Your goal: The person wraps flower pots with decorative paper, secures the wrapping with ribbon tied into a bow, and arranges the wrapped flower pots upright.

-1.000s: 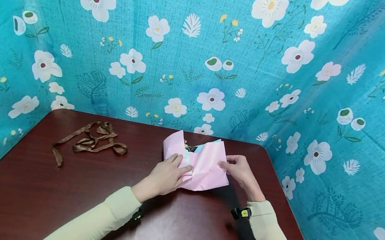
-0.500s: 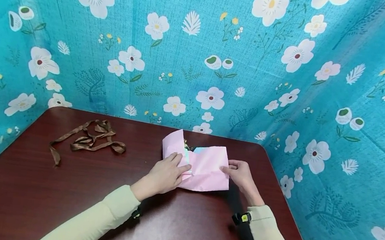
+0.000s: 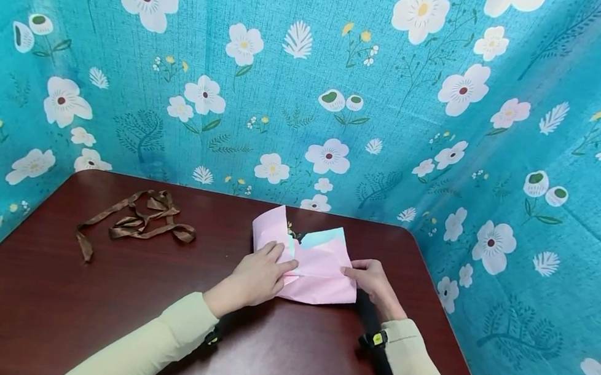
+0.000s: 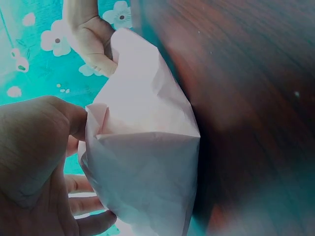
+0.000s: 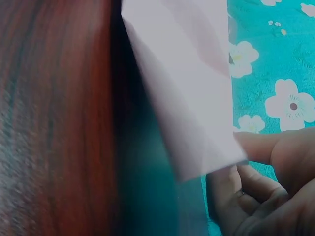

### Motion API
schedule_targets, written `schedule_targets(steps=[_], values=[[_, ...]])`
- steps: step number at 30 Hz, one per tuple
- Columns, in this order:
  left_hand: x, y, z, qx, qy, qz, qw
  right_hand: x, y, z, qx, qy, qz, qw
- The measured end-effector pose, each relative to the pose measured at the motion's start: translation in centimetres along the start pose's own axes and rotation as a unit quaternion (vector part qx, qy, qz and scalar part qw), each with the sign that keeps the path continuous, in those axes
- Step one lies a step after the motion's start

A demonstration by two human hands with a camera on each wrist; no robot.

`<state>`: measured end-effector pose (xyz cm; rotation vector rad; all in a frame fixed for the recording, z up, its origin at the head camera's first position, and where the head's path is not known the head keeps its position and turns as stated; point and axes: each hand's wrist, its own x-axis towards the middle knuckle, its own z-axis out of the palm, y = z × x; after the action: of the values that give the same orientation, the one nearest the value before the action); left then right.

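A sheet of pink paper [image 3: 318, 273] with a light blue inner side [image 3: 329, 238] is folded over something on the table. Between the folds a small dark and gold part [image 3: 294, 232] shows; its kind is mostly hidden. My left hand [image 3: 256, 275] presses on the folded paper from the left, fingers fairly straight. In the left wrist view its thumb [image 4: 76, 122] touches a crease. At the right, my right hand [image 3: 374, 277] pinches the paper's edge between thumb and fingers. The right wrist view shows the pinched pink corner [image 5: 211, 162].
A loose brown ribbon [image 3: 146, 219] lies crumpled on the dark red-brown table [image 3: 154, 294] at the left. A blue flowered curtain [image 3: 265, 103] hangs behind the table and along its right side.
My right hand dips slightly with the paper's right edge, and more of the blue inner side shows at the back. My left hand stays on the left fold.
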<state>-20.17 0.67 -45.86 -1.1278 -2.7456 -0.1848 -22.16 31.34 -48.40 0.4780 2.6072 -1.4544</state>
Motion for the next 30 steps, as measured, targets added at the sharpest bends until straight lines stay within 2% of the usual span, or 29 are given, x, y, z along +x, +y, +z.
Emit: schedule_targets(steps=[5,8,11,15,23,30], values=[[0.1,0.3,-0.3,0.017,0.006,-0.006,0.9998,-0.4,0.0,0.3,0.01,0.008,-0.011,1.0],[0.1,0.4,-0.4,0.022,0.004,-0.006,0.9997,-0.5,0.2,0.4,0.027,-0.014,-0.007,1.0],[0.0,0.4,-0.3,0.022,-0.001,-0.004,0.9997,-0.6,0.4,0.6,0.021,-0.044,-0.009,0.999],[0.1,0.5,-0.3,0.022,-0.006,-0.004,0.9997,-0.8,0.3,0.8,0.008,-0.052,-0.032,0.998],[0.1,0.5,-0.2,0.015,-0.002,-0.009,0.9998,-0.7,0.0,0.9,-0.006,-0.018,-0.015,1.0],[0.1,0.6,-0.4,0.004,0.01,-0.016,0.9998,-1.8,-1.4,1.2,-0.065,0.033,-0.063,0.995]])
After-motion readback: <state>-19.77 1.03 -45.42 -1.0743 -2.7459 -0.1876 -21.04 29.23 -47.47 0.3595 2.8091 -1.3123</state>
